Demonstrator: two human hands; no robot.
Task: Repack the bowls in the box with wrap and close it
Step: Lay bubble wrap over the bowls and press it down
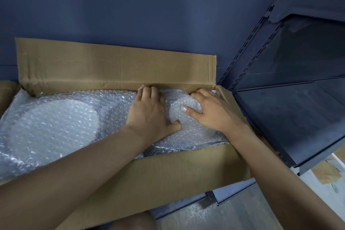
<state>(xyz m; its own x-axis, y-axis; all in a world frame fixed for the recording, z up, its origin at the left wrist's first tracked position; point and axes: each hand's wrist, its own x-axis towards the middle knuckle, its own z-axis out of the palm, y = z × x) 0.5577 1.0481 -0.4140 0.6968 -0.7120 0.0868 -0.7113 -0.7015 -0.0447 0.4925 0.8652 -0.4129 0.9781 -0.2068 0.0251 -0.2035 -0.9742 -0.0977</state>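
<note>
wrap (56,123) in box (158,170), shelving (291,117) right

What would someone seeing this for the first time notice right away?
Most striking is the long cardboard box across the middle, filled with bubble wrap over round, bowl-like shapes. Both hands press into its right end: the left hand flat on the wrap, the right hand beside it over a small wrapped round shape. The far flap stands upright against the blue wall.
</note>
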